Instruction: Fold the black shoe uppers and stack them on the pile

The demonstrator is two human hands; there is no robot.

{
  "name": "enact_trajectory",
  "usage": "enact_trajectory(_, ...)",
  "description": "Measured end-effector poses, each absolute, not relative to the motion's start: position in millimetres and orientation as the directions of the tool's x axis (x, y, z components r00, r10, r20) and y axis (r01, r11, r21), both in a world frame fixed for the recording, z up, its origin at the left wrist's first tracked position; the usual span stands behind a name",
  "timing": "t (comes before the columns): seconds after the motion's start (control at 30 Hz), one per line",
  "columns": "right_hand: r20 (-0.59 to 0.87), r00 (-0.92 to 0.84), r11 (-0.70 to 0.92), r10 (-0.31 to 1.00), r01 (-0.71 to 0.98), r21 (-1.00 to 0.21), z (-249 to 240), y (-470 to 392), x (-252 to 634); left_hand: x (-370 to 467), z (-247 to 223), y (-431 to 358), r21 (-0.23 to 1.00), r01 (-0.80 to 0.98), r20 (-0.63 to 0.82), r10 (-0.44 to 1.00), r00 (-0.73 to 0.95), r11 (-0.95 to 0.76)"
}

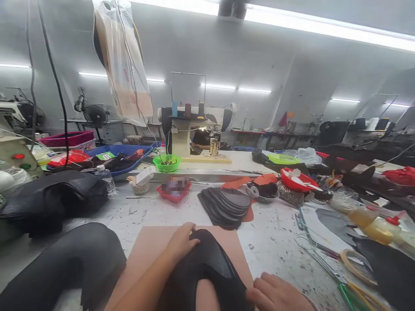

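Note:
A black U-shaped shoe upper [207, 244] lies on a pinkish-tan sheet [152, 237] right in front of me. My left hand [181, 244] is at the upper's rounded top, thumb on its face and fingers bent at its left edge. Down at the lower right edge, my right hand [275, 293] is closed with curled fingers against the upper; its fingertips are partly hidden. More black curved uppers [87, 246] sit to the left of the sheet. Beyond the sheet, a fanned stack of dark cut pieces [223, 207] rests on the table.
A sewing machine [181, 138] stands behind, beside a green bowl [167, 163]. Nearby are a red basket [175, 194] and a red tray [298, 179]. Black material [55, 194] is heaped left. Rightward lie scissors [340, 276], a tape roll [358, 265] and a yellow glue bottle [385, 229].

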State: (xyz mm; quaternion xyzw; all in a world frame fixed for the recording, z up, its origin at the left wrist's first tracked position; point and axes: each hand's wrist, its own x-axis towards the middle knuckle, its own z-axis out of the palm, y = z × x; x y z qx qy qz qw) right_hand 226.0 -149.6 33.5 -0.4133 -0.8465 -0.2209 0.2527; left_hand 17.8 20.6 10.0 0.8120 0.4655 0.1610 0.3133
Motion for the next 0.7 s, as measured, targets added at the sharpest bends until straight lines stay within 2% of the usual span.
enact_trajectory(0.07, 0.654, -0.501, 0.597, 0.567, 0.797, 0.093, 51.3, -132.2, 212.7, 21.8, 28.4, -0.1, 0.724, 0.580, -0.035, 0.821, 0.570, -0.373)
enact_trajectory(0.17, 0.723, -0.355, 0.606, 0.593, 0.787, -0.110, 67.8, -112.4, 193.9, 27.8, 58.7, -38.9, 0.841, 0.389, -0.014, 0.703, 0.711, -0.376)
enact_trajectory(0.27, 0.729, -0.263, 0.563, 0.633, 0.802, -0.200, 67.1, -100.7, 182.6, 27.6, 80.1, -66.3, 0.861, 0.290, 0.049, 0.636, 0.770, -0.418)
enact_trajectory(0.37, 0.800, -0.226, 0.529, 0.556, 0.839, -0.130, 62.2, -97.9, 176.6, 25.2, 86.7, -74.6, 0.817, 0.317, 0.092, 0.651, 0.753, -0.482)
enact_trajectory(0.43, 0.827, -0.248, 0.494, 0.505, 0.868, -0.042, 62.8, -100.7, 173.6, 25.2, 84.1, -72.8, 0.845, 0.303, 0.100, 0.686, 0.721, -0.441)
enact_trajectory(0.57, 0.833, -0.317, 0.497, 0.454, 0.866, 0.059, 68.9, -108.8, 169.2, 28.4, 68.2, -60.5, 0.990, 0.112, -0.002, 0.772, 0.636, -0.089)
enact_trajectory(0.63, 0.823, -0.362, 0.532, 0.438, 0.842, 0.087, 69.8, -110.2, 167.7, 30.6, 59.7, -53.4, 0.995, 0.035, -0.092, 0.790, 0.606, 0.089)
enact_trajectory(0.7, 0.808, -0.401, 0.543, 0.432, 0.831, 0.121, 68.9, -109.6, 166.4, 33.1, 54.3, -48.4, 0.984, 0.006, -0.146, 0.795, 0.589, 0.177)
